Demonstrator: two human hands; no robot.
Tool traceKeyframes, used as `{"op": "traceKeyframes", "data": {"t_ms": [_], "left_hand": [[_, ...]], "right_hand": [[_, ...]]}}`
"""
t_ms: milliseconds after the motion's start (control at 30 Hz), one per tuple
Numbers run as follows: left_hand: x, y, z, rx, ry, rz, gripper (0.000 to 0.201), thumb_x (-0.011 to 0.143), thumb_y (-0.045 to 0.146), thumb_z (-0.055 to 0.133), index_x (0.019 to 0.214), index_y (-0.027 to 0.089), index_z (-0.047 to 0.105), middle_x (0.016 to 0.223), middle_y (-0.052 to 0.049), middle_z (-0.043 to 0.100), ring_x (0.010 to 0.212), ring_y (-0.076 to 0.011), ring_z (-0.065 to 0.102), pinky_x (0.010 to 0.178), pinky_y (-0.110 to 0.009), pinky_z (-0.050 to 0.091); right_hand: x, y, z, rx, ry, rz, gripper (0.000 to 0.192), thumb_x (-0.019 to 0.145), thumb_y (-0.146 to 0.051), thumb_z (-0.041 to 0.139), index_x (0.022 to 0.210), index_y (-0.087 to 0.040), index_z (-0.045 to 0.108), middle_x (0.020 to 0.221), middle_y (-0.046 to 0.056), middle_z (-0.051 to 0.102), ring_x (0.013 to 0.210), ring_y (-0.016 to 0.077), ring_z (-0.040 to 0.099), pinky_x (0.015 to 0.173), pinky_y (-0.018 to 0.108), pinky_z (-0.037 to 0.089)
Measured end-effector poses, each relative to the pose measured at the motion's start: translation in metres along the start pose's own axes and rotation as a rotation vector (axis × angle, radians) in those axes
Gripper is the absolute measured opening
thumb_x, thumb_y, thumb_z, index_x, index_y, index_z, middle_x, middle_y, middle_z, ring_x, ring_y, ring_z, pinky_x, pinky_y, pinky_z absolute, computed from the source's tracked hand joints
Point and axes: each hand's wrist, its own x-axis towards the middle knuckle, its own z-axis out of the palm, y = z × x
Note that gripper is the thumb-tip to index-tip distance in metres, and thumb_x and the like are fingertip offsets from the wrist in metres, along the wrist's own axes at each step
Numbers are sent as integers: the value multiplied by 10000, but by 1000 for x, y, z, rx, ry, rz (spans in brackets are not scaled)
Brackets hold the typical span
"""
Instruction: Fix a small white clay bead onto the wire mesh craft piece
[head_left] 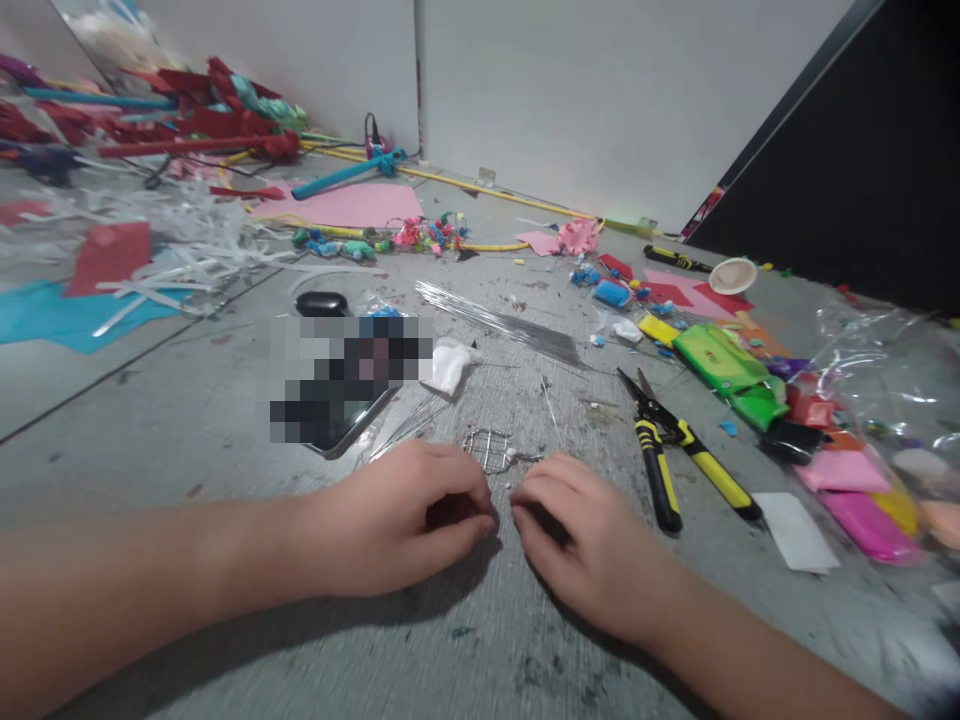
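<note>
Both of my hands rest low on the grey floor, knuckles up, almost touching. My left hand has its fingers curled and pinches at a small bent wire frame that lies just beyond the fingertips. My right hand is curled too, its fingertips at the frame's right end, where a thin wire sticks out. How firmly either hand grips the wire is hidden by the fingers.
Yellow-handled snips lie right of my right hand. A bundle of straight wires lies ahead, a phone to the left. Coloured clay blocks in plastic crowd the right; paper scraps cover the far left.
</note>
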Motion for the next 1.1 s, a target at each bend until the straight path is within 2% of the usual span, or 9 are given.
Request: {"op": "traceKeyframes", "data": {"t_ms": [133,300,400,533,667,800,933,1000,1100], "left_hand": [[1,0,1,19,13,-9,159,979,235,615,867,182,715,735,12,685,676,-118,580,652,-237,408],[3,-2,2,20,17,-20,159,970,224,617,853,183,716,718,12,678,665,-124,573,658,-248,408],[4,-2,2,36,6,-13,163,973,226,611,858,181,717,716,8,678,661,-127,567,654,-252,401],[6,-1,2,59,11,1,175,980,229,602,856,182,716,719,5,680,657,-128,557,657,-258,396],[6,-1,3,74,10,-11,191,980,234,595,854,181,729,724,1,693,672,-132,576,665,-262,396],[5,-1,1,70,-2,-22,198,974,261,601,861,178,741,737,-4,706,694,-139,594,674,-264,403],[4,0,-2,13,-9,-40,202,980,272,606,877,171,748,745,-4,718,688,-129,599,679,-258,418],[3,1,-2,-46,-25,-46,196,977,272,612,882,167,747,731,0,710,668,-119,589,651,-244,416],[1,1,0,-156,-55,-81,200,959,294,618,872,162,741,715,1,691,644,-115,568,603,-229,409]], "right_hand": [[0,4,0,-21,40,73,127,1007,-114,592,1032,-158,708,974,72,681,931,227,656,820,375,545],[1,8,8,-106,75,38,156,1067,-192,606,1129,-144,740,1018,92,713,950,244,679,843,394,564],[4,8,12,-166,90,58,199,1086,-194,571,1063,-142,762,958,88,707,889,233,677,803,376,550],[8,8,15,-195,137,159,178,1069,-262,643,987,-159,762,915,71,722,832,213,684,745,341,508],[12,10,15,-189,140,194,175,1057,-231,635,934,-167,742,897,62,729,831,210,693,733,328,487],[8,7,12,-180,200,115,162,1029,-181,607,892,-168,694,857,58,713,800,205,679,717,328,497],[-1,-7,7,-13,320,-29,105,1008,-114,608,965,-190,667,861,27,728,785,157,678,738,289,549],[-5,-16,6,74,328,-98,134,993,-79,622,1031,-197,673,945,38,760,876,159,711,814,295,588],[-8,-26,8,148,298,-160,176,992,-67,648,1089,-208,692,990,40,778,908,155,722,844,297,621]]}}
